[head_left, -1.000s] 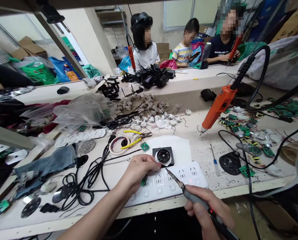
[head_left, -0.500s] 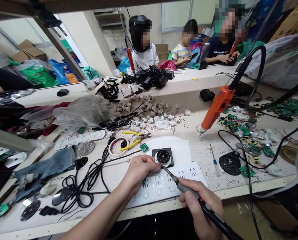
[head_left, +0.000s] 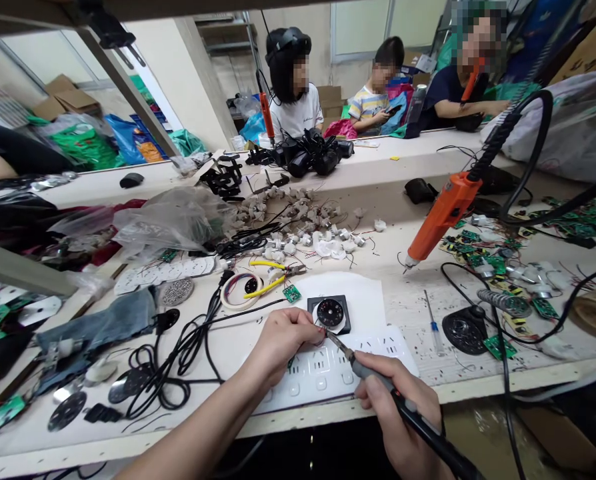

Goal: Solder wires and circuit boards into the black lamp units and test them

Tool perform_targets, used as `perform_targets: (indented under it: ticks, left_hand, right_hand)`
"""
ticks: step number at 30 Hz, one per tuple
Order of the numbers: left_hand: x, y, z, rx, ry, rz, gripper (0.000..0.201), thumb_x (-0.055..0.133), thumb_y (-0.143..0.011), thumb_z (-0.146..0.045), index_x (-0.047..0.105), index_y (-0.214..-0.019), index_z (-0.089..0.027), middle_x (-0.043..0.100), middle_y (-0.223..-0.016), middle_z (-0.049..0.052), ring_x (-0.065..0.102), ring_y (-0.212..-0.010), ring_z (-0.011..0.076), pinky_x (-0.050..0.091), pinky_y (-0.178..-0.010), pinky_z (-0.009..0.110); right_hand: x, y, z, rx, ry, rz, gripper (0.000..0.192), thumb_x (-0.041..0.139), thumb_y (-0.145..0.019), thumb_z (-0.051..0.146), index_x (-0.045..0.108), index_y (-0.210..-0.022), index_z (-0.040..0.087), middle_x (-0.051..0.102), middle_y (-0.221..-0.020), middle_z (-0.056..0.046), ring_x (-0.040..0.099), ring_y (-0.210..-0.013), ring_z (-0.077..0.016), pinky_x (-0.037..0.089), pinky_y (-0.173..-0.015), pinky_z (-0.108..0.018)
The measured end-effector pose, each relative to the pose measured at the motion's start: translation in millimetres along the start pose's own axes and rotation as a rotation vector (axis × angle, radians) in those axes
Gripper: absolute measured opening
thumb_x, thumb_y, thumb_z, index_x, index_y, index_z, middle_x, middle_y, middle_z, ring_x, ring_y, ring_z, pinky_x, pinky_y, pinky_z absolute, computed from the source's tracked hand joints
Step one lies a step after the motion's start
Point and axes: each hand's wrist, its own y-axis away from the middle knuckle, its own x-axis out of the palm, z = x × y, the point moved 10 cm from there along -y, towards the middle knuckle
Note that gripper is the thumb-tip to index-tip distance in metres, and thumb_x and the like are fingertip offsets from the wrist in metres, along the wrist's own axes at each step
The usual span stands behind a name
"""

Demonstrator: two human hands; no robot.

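A soldering iron (head_left: 411,413), grey-gripped and black-bodied, slants up leftward, its metal tip just below the black square block (head_left: 347,305). A round black disc (head_left: 331,311), white-edged, lies face up on the block; a mostly hidden green circuit board (head_left: 291,363) shows below-left of it.

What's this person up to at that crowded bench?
The right hand grips a soldering iron, its tip close to the pinched fingertips of the left hand; whatever those fingers hold is too small to make out. Both hands are over or beside a white power strip, just in front of a round black disc on a square black block. An orange power screwdriver hangs to the right, unheld.
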Motion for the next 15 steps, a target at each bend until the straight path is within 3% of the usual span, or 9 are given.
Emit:
perform_targets:
  ticks: [7, 15]
  left_hand:
    - [0.8, 0.3, 0.2, -0.006, 0.017, 0.002, 0.027, 0.072, -0.04, -0.015, 0.046, -0.036, -0.017, 0.053, -0.05, -0.004, 0.048, -0.05, 0.0101, 0.033, -0.052, 0.024]
    - [-0.4, -0.4, 1.4, -0.003, 0.007, -0.004, 0.026, 0.073, -0.041, -0.016, 0.048, -0.037, -0.018, 0.055, -0.051, -0.002, 0.051, -0.052, 0.0115, 0.033, -0.052, 0.025]
  right_hand:
    - [5.0, -3.2, -2.5, 0.086, -0.067, -0.038, 0.023, 0.052, -0.094, 0.033, 0.07, -0.103, 0.022, 0.071, -0.068, 0.0, 0.065, -0.052, -0.0142, 0.057, -0.055, -0.025]
    - [5.7, -7.6, -1.1, 0.038, -0.085, 0.01, 0.021, 0.052, -0.095, 0.028, 0.069, -0.105, 0.02, 0.068, -0.063, 0.002, 0.065, -0.05, -0.0123, 0.055, -0.051, -0.02]
